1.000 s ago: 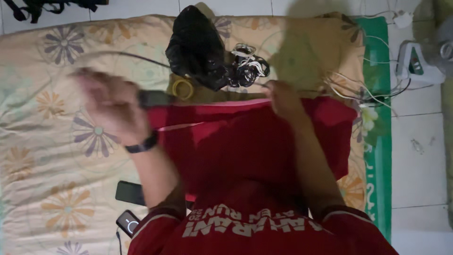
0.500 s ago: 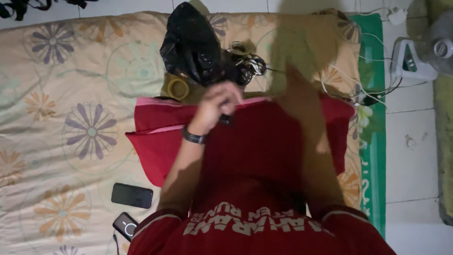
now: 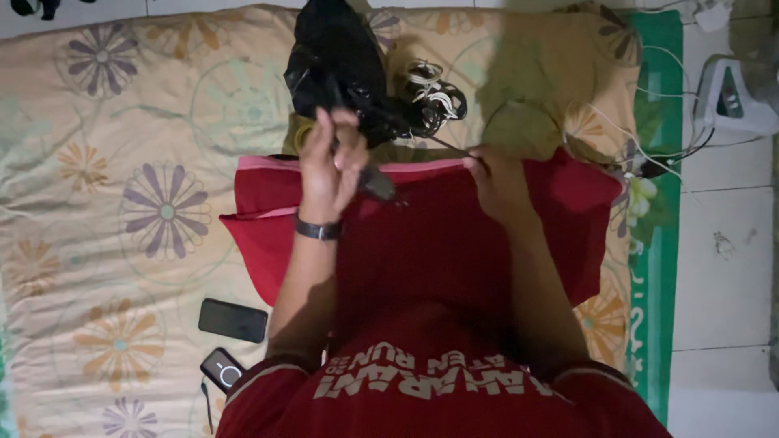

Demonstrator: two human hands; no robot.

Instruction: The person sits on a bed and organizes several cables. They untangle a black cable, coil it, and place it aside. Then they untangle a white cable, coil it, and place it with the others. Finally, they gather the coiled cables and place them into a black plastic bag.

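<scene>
My left hand (image 3: 327, 166) is raised over the top edge of a red pillow (image 3: 260, 243) on my lap, with a dark band on its wrist. Its fingers are closed on a small black block (image 3: 378, 185), apparently a plug or adapter. A thin dark cable (image 3: 446, 147) runs from there toward my right hand (image 3: 497, 180), which pinches it at the pillow's top edge. Just beyond both hands lie a crumpled black plastic bag (image 3: 337, 65) and a bundle of coiled black and white cables (image 3: 434, 97).
All of this rests on a floral beige mattress (image 3: 122, 162). A black phone (image 3: 233, 319) and a small device with a round lit mark (image 3: 222, 371) lie at my left. White wires (image 3: 641, 130) trail right toward a white appliance (image 3: 734, 97) on the tiled floor.
My left hand swung in from the far left to the middle with the black block. My right hand rose off the pillow edge, then came back down onto the cable.
</scene>
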